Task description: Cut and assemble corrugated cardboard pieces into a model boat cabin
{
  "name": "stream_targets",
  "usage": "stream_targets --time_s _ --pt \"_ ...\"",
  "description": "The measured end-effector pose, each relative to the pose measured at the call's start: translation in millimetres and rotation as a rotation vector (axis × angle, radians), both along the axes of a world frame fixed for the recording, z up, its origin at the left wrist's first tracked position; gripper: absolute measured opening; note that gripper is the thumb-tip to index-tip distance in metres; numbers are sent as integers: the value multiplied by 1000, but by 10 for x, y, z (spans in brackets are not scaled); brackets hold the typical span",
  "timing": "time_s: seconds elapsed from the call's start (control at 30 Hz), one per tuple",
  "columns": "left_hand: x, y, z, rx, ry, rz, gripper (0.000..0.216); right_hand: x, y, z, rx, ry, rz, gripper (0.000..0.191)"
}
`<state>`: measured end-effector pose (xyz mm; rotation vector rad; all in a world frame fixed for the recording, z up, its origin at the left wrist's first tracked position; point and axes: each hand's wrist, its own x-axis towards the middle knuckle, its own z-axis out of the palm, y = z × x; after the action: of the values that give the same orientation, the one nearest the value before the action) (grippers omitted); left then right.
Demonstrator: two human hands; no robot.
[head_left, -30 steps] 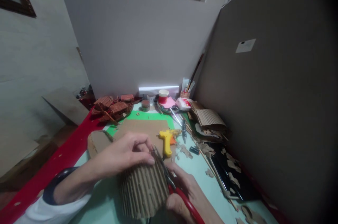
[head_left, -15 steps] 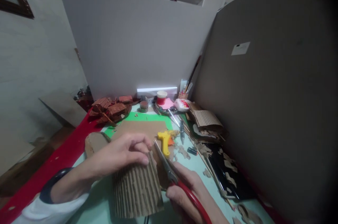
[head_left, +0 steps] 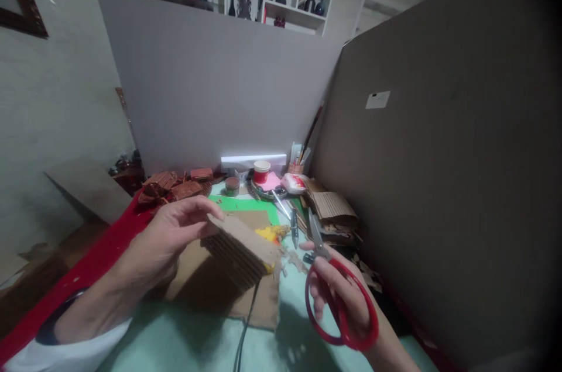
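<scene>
much of yellow glue gun [head_left: 267, 234] behind corrugated cardboard [head_left: 241, 243]

Dim, cool light fills the scene; its source is out of view, though shadows falling toward the wearer suggest somewhere above and ahead. Soft dark patches lie on the flat brown cardboard sheet [head_left: 267, 302] and the pale green bench [head_left: 153, 337]. The long white horizontal bar [head_left: 253, 159] is brightest, and small glints mark the pale marbled wall [head_left: 52, 97]. The tall dark grey right-hand panel [head_left: 439, 155] fades into black at its upper corner. The ribbed brown cardboard piece [head_left: 243, 246] looks slightly blurred; wide-angle stretching tilts the outer edges.
</scene>
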<state>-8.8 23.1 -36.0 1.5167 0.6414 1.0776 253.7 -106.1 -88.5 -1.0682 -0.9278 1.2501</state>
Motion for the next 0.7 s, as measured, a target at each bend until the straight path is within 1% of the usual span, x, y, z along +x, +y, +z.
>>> stream_targets --time_s 0.07,0.13,0.27,0.37,0.47,0.57,0.63,0.7 --pt "14 -46 -10 39 5 -22 7 -59 98 9 17 34 -21 53" --pt "45 -97 -15 71 45 -59 9 -150 167 31 30 66 -13 55" --pt "125 -165 6 86 150 -119 16 -288 237 121 87 88 -24 63" --pt "154 -171 19 73 193 -124 22 -296 269 203 125 55 -38 57" --pt "146 -166 14 67 208 -122 25 -270 296 252 118 1 -8 47" --pt "134 -177 8 58 208 -134 22 -271 302 260 100 -66 26 37" --pt "141 -188 7 52 204 -147 19 -290 290 262 97 -99 68 39" --pt "157 -191 6 41 196 -139 16 -293 278 280 100 -128 109 46"
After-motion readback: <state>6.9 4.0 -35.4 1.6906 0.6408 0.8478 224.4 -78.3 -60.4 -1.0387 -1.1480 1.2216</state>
